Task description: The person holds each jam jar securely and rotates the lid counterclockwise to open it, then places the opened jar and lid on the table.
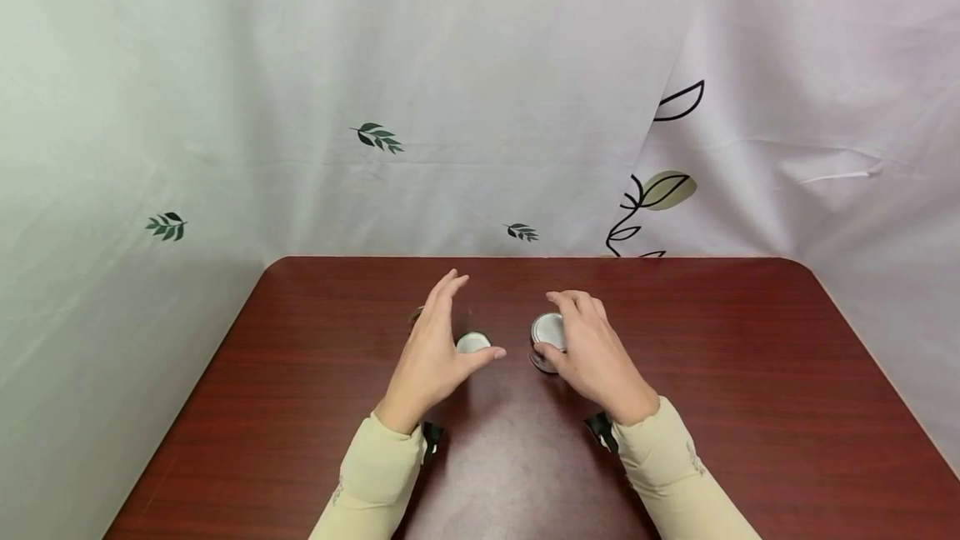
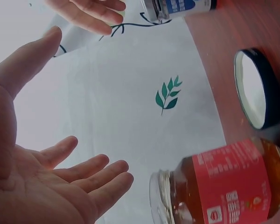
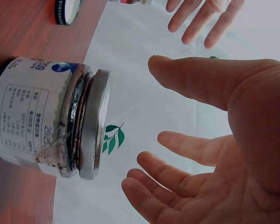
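My left hand [image 1: 431, 357] is held over the table with fingers extended and thumb spread, holding nothing. Beneath it stands a glass jam jar [image 2: 233, 186] with a red label and orange-brown contents; its glass mouth looks uncovered. Mostly hidden by that hand in the head view, the jar stands left of a dark-rimmed jar lid [image 1: 474, 343], which lies with its white inside up. My right hand [image 1: 600, 357] hovers over a white-labelled jar [image 3: 32, 112], fingers loosely bent and apart from it. A silver lid [image 3: 95, 123] sits on that jar's mouth, with a dark, smeared band below it.
The jars and the loose lid stand near the middle of a reddish-brown wooden table [image 1: 712, 340] with rounded far corners. A pale curtain [image 1: 450, 65] with leaf prints hangs behind it and along both sides.
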The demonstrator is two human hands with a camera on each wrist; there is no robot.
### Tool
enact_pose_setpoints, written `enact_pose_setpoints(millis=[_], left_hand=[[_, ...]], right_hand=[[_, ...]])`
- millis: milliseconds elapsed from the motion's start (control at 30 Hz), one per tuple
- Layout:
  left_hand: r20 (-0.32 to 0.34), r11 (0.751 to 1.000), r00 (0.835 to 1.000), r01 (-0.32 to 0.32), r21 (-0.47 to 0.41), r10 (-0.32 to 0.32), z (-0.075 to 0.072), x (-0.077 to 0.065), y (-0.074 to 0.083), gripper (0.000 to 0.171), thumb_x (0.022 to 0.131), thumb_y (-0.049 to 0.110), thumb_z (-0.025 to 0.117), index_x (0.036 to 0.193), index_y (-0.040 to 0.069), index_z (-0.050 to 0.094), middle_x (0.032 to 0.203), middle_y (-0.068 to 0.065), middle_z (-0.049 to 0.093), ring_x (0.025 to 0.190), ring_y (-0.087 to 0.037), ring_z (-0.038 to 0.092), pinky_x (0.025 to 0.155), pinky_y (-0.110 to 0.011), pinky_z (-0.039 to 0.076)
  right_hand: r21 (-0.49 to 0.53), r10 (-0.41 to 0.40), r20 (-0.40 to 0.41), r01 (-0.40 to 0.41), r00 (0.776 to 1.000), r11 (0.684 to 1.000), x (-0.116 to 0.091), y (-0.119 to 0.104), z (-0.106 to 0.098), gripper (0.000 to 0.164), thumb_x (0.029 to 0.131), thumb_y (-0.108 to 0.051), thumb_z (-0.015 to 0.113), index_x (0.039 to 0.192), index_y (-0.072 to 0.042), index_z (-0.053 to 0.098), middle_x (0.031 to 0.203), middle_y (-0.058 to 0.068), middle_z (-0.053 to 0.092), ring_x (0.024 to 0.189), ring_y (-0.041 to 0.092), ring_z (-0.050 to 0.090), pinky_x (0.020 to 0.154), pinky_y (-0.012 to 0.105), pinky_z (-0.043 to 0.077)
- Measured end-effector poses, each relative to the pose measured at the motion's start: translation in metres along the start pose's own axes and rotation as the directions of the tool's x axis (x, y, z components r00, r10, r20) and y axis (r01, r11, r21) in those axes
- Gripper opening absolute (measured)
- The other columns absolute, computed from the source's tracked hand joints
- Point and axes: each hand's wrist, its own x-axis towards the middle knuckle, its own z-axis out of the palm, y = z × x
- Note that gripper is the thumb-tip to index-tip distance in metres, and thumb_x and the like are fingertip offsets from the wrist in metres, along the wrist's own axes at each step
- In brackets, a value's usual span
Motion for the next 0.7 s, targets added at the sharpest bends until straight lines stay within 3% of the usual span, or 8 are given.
enact_pose_setpoints(millis=[367,700], left_hand=[[0.022,0.998,0.998,-0.057,-0.015,0.057,0.016,0.001,0.006,0.100,0.071,0.030,0.093,0.151,0.008,0.038,0.160,-0.008,0.031,0.143,-0.026,0.039,0.111,-0.046,0.038],[0.088,1.000,0.996,-0.011,-0.018,0.013,0.030,0.005,0.012,0.102,0.070,0.029,0.094,0.152,0.008,0.037,0.160,-0.009,0.032,0.146,-0.024,0.034,0.113,-0.042,0.035]], right_hand=[[0.001,0.038,0.012,-0.038,0.999,0.999,-0.004,0.006,0.000,0.063,0.082,-0.015,0.082,0.134,0.006,0.053,0.129,0.024,0.053,0.116,0.041,0.049,0.091,0.051,0.048],[-0.020,0.058,0.013,-0.058,0.998,0.998,-0.005,0.007,0.003,0.062,0.083,-0.016,0.082,0.134,0.007,0.054,0.129,0.025,0.054,0.115,0.041,0.051,0.088,0.051,0.050]])
